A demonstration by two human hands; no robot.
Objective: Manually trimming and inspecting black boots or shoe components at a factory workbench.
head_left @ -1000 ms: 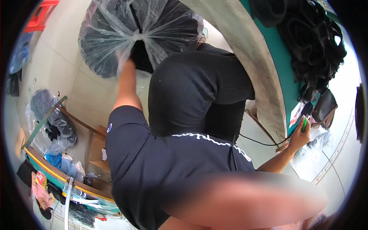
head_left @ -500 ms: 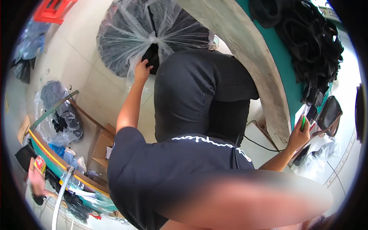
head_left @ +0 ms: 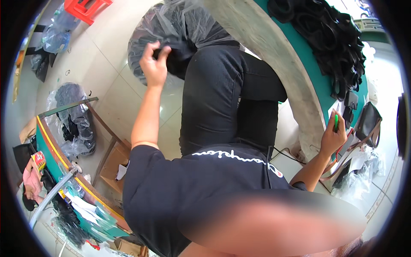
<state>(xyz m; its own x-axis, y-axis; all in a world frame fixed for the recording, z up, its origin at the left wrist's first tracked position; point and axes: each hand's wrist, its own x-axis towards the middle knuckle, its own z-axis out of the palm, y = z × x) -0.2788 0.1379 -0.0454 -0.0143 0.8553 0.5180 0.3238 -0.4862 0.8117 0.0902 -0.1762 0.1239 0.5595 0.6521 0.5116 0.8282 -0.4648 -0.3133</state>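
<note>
Left hand [head_left: 153,65] gripping black piece [head_left: 165,55], right hand [head_left: 333,138] holding green pen [head_left: 336,121]

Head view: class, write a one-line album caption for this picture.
Seated person's left hand grips black items from a clear plastic bag; right hand holds a green pen.

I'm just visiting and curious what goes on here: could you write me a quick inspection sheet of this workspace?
Surface: green-topped table with a pale curved edge.
Job's things: clear plastic bag of black pieces on the floor; a black piece in the left hand.
Clutter: pile of black straps on the table; another bagged heap by a side bench.
Hands: left hand grips the black piece; right hand holds a green pen.
Cables: thin black cable near the table leg.
Surroundings: tiled floor, red stool.
</note>
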